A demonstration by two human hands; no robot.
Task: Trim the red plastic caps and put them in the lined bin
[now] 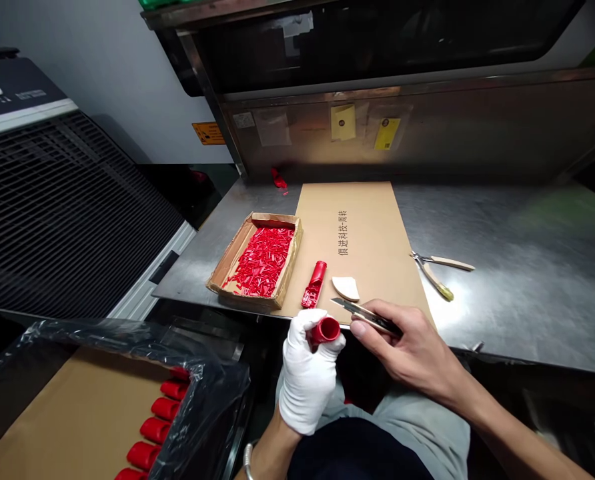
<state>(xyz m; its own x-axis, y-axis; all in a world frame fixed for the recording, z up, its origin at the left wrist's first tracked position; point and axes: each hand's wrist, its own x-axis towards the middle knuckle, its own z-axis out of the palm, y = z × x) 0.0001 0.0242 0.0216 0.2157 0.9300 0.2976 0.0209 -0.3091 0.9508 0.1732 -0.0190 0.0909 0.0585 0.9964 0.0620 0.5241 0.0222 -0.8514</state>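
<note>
My left hand (305, 373), in a white glove, is wrapped round a red plastic tube-shaped part (325, 330) with its open end up. My bare right hand (407, 347) grips a utility knife (360, 312), blade pointing left, just above and right of the red part. On the brown cardboard sheet (362, 233) lie another red part (314, 285) and a small white wedge-shaped piece (346, 288).
A shallow cardboard box (232, 257) of red plastic trimmings sits at the left on the steel bench (517, 267). Pliers with pale handles (435, 267) lie at the right. A bag-lined carton with several red parts (152, 427) stands low left. A dark machine (52, 200) is far left.
</note>
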